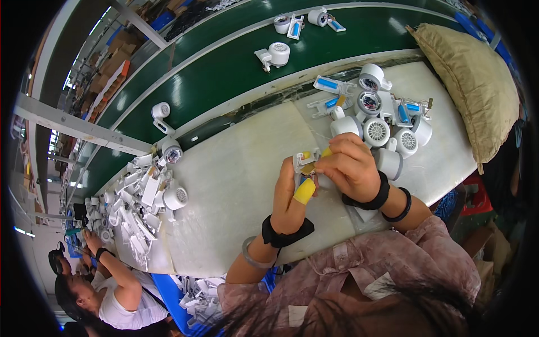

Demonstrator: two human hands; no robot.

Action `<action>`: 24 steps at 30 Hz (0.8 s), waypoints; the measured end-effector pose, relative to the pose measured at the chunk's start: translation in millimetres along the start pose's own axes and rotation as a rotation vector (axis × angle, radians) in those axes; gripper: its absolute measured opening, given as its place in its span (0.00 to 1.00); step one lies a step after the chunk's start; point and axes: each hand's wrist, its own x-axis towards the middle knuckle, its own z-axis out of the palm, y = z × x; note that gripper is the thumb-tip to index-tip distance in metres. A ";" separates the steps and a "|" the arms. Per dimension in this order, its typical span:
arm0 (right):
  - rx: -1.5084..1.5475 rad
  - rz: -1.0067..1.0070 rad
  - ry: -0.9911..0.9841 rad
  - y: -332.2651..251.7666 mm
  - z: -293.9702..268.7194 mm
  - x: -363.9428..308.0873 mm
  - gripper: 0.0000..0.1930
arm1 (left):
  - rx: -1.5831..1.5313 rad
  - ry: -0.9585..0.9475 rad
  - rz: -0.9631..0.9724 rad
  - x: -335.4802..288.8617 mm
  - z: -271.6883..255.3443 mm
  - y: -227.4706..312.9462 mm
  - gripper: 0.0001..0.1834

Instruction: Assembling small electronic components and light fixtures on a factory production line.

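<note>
Both my hands meet above the front of the pale work table. My left hand (287, 203) is closed round a small white plastic housing (298, 162), with a yellow cover (305, 191) on its thumb. A small brownish circuit board (308, 168) sits in the housing, and a bit of blue shows below it. At the housing's right side, my right hand (355, 171) pinches the board's edge or a part beside it; its fingertips hide which. To the right stands a cluster of round white fan-like units (376, 131) and open housings with blue cylindrical batteries (403, 114).
A heap of white plastic parts (147, 194) covers the table's left end. A green conveyor belt (224, 73) carries several units beyond the table. A stuffed tan sack (469, 84) lies far right. Below left is a blue bin (168, 289) of white parts; another person (115, 292) works beyond.
</note>
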 end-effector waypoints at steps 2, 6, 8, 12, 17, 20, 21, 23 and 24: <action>0.003 0.002 -0.007 -1.0 -0.2 0.5 0.14 | 0.009 0.019 -0.011 -1.5 1.2 -0.2 0.15; 0.004 0.011 -0.015 -2.4 -1.4 0.6 0.14 | 0.042 0.073 -0.044 -2.6 6.3 0.0 0.15; 0.003 0.010 -0.017 -2.3 -1.3 0.0 0.14 | 0.062 0.069 -0.032 -2.6 6.0 0.3 0.15; 0.004 0.007 -0.030 -1.9 -1.6 0.4 0.14 | 0.116 0.082 -0.015 -2.3 5.8 0.3 0.15; 0.011 0.015 -0.025 -4.1 -0.9 0.1 0.13 | 0.168 0.089 0.007 -1.0 3.7 0.8 0.14; 0.022 0.011 -0.030 -2.6 -1.1 0.4 0.13 | 0.175 0.079 0.010 0.0 2.2 -0.5 0.15; 0.028 0.003 -0.027 -1.8 -1.1 1.0 0.13 | 0.161 0.075 0.013 0.1 1.4 -1.3 0.16; 0.042 -0.006 -0.034 0.8 -1.6 1.1 0.13 | 0.103 0.075 -0.005 -1.6 1.9 -3.3 0.17; 0.057 -0.014 -0.044 2.1 -1.9 0.9 0.12 | 0.043 0.076 -0.024 -2.6 2.6 -4.2 0.18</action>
